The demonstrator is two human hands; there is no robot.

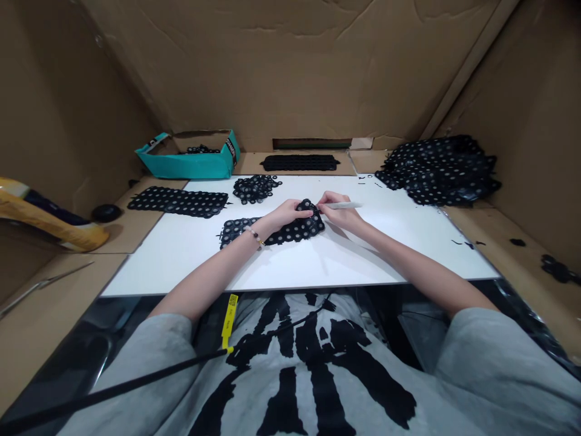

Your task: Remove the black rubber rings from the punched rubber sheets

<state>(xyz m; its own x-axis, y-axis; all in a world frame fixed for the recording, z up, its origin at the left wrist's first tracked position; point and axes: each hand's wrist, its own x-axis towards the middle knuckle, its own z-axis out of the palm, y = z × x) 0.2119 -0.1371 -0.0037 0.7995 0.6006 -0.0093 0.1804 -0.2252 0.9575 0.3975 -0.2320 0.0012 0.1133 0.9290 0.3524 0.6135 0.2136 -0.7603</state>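
Observation:
A black rubber-looking sheet with rows of round holes [290,234] lies on the white board [363,260], its right end lifted and bent up. My left hand [288,213] grips that raised end, thumb on top. At the sheet's right edge, my right hand [338,209] is closed round a slim pale pen-like tool [347,206]. The tool's tip is hidden by my fingers, so its exact kind cannot be told. Just behind the sheet sits a heap of loose black rings [255,188].
Another holed sheet [179,201] lies at left, and a dark sheet [299,162] lies at the back. A teal box [186,165] holds black pieces. Stacked sheets [440,169] fill the back right. Scissors or tweezers [48,281] lie far left. Cardboard walls [290,72] surround the board.

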